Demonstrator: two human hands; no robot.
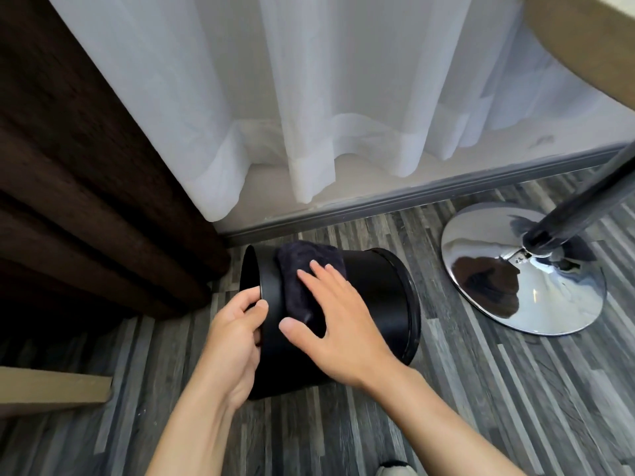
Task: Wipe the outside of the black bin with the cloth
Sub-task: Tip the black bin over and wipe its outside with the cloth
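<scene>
A bin (371, 304) lies on its side on the floor (481, 389), its open mouth facing left. A cloth (305, 273) is draped over its upper side, under the right hand (338, 324). The left hand (233, 341) grips the rim at the mouth. Curtains (309, 97) hang behind the bin. A table base (522, 269) stands to the right, well apart.

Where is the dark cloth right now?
In the head view, the cloth lies draped over the side of the tipped black bin, pressed flat under the right hand, while the left hand grips the bin's rim.
</scene>
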